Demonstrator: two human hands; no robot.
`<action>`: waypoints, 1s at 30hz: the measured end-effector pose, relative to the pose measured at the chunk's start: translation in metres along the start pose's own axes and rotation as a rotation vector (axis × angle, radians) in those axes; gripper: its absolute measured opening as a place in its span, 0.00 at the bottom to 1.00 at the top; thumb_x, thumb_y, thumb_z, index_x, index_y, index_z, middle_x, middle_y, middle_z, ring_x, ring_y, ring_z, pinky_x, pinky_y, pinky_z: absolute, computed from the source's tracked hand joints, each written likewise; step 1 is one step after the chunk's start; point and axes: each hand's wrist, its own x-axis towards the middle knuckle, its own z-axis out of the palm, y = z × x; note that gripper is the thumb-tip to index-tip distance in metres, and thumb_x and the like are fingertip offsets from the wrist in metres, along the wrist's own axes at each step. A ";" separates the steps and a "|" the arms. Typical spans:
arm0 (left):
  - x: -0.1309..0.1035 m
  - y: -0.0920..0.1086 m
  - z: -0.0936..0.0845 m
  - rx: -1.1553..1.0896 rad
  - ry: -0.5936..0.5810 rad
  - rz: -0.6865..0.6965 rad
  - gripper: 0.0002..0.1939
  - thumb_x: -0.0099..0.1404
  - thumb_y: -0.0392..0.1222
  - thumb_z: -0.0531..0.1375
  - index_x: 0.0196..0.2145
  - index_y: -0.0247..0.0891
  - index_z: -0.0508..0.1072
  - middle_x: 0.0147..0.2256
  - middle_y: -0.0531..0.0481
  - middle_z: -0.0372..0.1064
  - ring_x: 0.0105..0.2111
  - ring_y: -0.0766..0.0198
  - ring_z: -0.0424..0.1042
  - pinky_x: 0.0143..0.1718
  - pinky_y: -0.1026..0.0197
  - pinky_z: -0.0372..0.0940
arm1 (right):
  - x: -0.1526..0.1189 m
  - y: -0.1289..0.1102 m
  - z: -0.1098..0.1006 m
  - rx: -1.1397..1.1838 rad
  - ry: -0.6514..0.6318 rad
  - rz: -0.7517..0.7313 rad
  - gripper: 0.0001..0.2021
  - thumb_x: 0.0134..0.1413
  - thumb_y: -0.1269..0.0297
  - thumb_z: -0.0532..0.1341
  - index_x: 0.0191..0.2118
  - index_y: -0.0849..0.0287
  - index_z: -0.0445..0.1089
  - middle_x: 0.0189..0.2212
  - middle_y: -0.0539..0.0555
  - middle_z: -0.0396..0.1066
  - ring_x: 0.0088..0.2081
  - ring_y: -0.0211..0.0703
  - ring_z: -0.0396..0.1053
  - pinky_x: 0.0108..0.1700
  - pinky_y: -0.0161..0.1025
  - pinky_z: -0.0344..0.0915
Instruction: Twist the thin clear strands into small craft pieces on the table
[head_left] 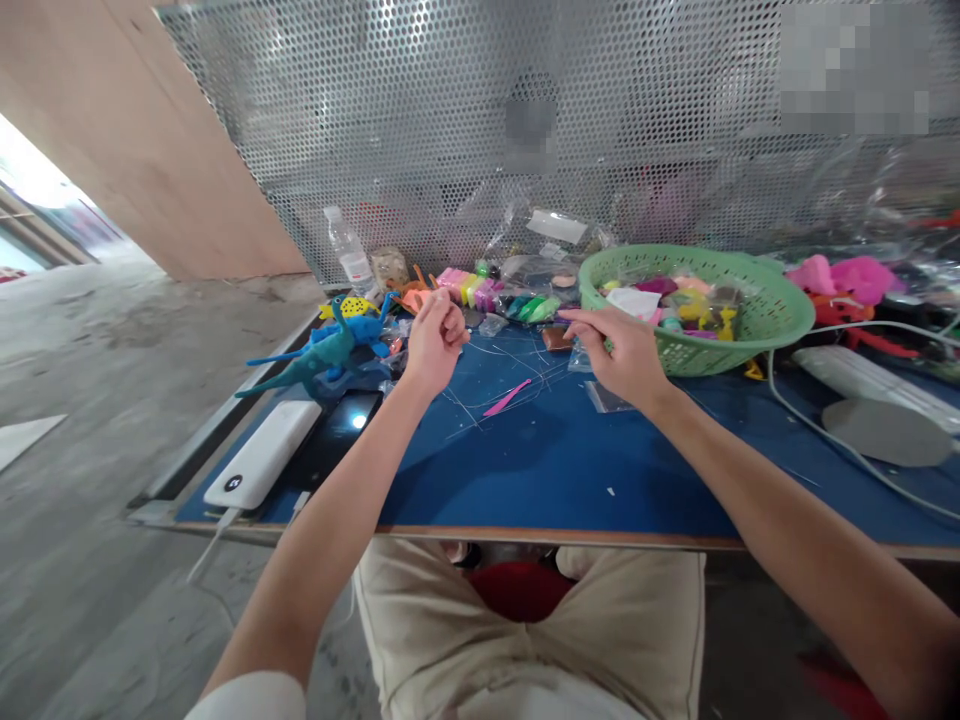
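Above the far half of the blue flat tabletop (525, 470), the person's two bare hands are held apart, the left hand (437, 338) with its fingers curled in toward the palm and the right hand (621, 352) with its index finger stretched out to the left and the other fingers bent. Whether either one pinches anything thin cannot be told. Between and nearer than the hands, a slim bright pink strip (508, 398) lies slantwise on the tabletop, with fine clear threads (480, 410) around it. Beyond the hands, a row of small pink, yellow and purple soft-looking pieces (471, 288) runs toward glossy green pieces (534, 308) on its right, while a brown rectangular block (556, 339) sits just left of the right hand. A small clear plastic bag (606, 398) lies below that hand.

To the right stands a light green slotted plastic basket (701, 354) holding mixed colourful items. On the far left, a teal long-necked dinosaur figure (322, 352) stands near a yellow black-spotted figure (349, 308), with a clear plastic bottle (349, 252) behind. At the near left, a white rounded power bank (264, 452) lies beside a black glossy phone (330, 438)
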 end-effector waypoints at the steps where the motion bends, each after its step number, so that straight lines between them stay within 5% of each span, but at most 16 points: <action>1: -0.002 -0.002 0.001 0.030 -0.029 -0.002 0.09 0.71 0.41 0.58 0.31 0.40 0.70 0.20 0.59 0.49 0.17 0.73 0.50 0.19 0.69 0.50 | 0.000 -0.001 0.000 -0.003 -0.030 -0.043 0.16 0.68 0.57 0.53 0.51 0.48 0.75 0.37 0.55 0.78 0.40 0.50 0.73 0.47 0.50 0.68; 6: -0.005 -0.005 0.002 0.088 -0.120 -0.009 0.15 0.70 0.45 0.59 0.27 0.38 0.66 0.20 0.60 0.42 0.17 0.73 0.47 0.19 0.69 0.50 | 0.001 0.000 -0.004 -0.014 -0.050 -0.143 0.14 0.66 0.61 0.54 0.51 0.49 0.75 0.35 0.54 0.78 0.39 0.49 0.73 0.48 0.51 0.69; 11: -0.004 -0.009 0.002 0.105 -0.126 -0.042 0.23 0.69 0.46 0.60 0.20 0.37 0.58 0.21 0.58 0.47 0.18 0.73 0.49 0.20 0.68 0.52 | 0.003 -0.001 -0.009 -0.022 -0.019 -0.028 0.10 0.65 0.61 0.57 0.44 0.50 0.76 0.35 0.54 0.78 0.38 0.49 0.73 0.45 0.50 0.69; 19: -0.009 -0.016 0.014 0.006 -0.111 0.016 0.19 0.75 0.47 0.52 0.33 0.36 0.76 0.24 0.54 0.52 0.21 0.72 0.54 0.23 0.68 0.57 | -0.002 -0.007 0.000 0.096 0.069 0.059 0.08 0.65 0.58 0.57 0.39 0.50 0.74 0.31 0.52 0.77 0.30 0.44 0.71 0.35 0.44 0.68; 30: -0.018 -0.019 0.023 0.038 -0.044 0.192 0.20 0.74 0.52 0.52 0.36 0.39 0.78 0.22 0.54 0.53 0.24 0.69 0.57 0.30 0.67 0.61 | 0.005 -0.012 0.009 0.471 0.227 0.322 0.12 0.62 0.50 0.61 0.36 0.53 0.71 0.21 0.47 0.64 0.20 0.35 0.57 0.23 0.36 0.55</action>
